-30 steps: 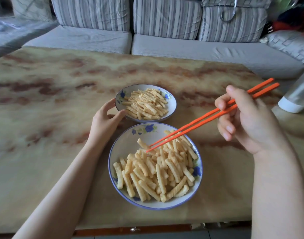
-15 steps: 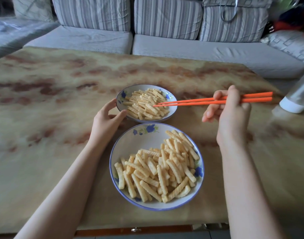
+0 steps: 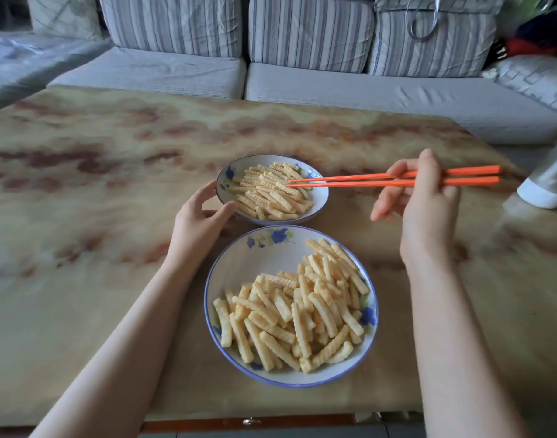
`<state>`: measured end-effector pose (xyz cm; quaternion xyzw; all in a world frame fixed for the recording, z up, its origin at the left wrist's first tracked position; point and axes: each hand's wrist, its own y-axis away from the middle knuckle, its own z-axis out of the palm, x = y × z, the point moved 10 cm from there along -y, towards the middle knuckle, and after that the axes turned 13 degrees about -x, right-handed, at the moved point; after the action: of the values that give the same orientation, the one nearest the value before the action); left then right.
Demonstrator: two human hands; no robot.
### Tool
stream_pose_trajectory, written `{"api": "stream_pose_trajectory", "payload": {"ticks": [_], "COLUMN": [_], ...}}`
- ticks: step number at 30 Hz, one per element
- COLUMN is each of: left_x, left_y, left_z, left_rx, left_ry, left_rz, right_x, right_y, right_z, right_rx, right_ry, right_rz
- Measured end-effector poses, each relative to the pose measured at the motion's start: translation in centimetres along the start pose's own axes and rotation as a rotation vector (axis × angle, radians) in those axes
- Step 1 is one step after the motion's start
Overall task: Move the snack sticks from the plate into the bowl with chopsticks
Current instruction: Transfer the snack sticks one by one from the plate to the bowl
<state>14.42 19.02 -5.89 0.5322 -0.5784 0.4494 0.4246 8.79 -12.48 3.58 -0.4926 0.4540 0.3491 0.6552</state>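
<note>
Over the far bowl (image 3: 320, 199), the right hand (image 3: 425, 213) grips the orange chopsticks (image 3: 365, 181) in curled fingers, tips close together above the pile inside; the left hand (image 3: 198, 224) curls round that bowl's left rim; more snack sticks (image 3: 302, 311) lie on the near plate (image 3: 255, 263) on the worktop (image 3: 81, 216)

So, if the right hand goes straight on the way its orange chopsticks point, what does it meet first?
Probably the pale ridged snack sticks piled in the small white blue-flowered bowl: the right hand's orange chopsticks point left, tips just over them. Height is unclear.
</note>
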Motion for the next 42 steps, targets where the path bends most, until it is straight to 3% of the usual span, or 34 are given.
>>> {"api": "stream_pose_trajectory", "payload": {"ticks": [8,17,23,30,36,42], "left_x": [-0.1,0.0,-0.1,-0.2,-0.2,0.0], "left_y": [0.0,-0.1,-0.2,-0.1,-0.1,0.0], "left_z": [0.0,-0.1,-0.1,-0.1,0.0,0.0], "left_rx": [-0.006,-0.009,-0.006,-0.003,-0.004,-0.008], "left_ry": [-0.002,-0.013,-0.021,-0.002,0.005,0.004], "left_rz": [0.01,0.029,0.031,0.019,0.011,0.01], "right_x": [-2.6,-1.9,-1.6,-2.7,-1.6,1.0], "right_y": [1.5,2.5,1.9,1.1,1.0,0.2], "right_z": [1.0,2.5,1.7,-0.4,-1.5,-0.4], "right_rx": [-0.355,-0.485,-0.389,-0.165,0.055,0.072], "right_ry": [0.005,0.14,0.126,-0.098,-0.03,0.016], "right_rz": [0.117,0.215,0.184,0.079,0.016,0.032]}}
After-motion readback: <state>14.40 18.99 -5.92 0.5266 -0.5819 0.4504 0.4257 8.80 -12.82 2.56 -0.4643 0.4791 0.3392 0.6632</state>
